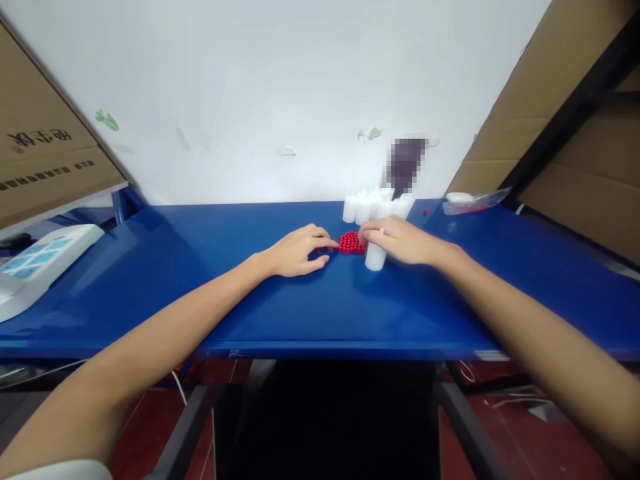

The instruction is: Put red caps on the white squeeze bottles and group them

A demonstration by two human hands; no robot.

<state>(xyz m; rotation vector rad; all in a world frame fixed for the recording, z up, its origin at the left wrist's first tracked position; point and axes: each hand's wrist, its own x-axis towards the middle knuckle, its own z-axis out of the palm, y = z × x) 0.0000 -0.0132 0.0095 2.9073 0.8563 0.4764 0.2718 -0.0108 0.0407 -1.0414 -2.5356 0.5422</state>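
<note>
A cluster of small round red beads lies on the blue table between my two hands. My left hand rests low over the tabletop with its fingers stretched out and the thumb apart. Its forefinger reaches the left side of the beads, and a few loose ones show beneath it. On the other side, my right hand is closed around a small white plastic bottle, which stands slightly tilted at the table surface. The fingertips of that hand are bent down at the right side of the beads, and the hand partly hides the bottle.
Several white bottles stand grouped behind my right hand. A clear plastic bag lies at the back right, near a single red bead. A white device with blue panels sits at the left. Cardboard flanks the table.
</note>
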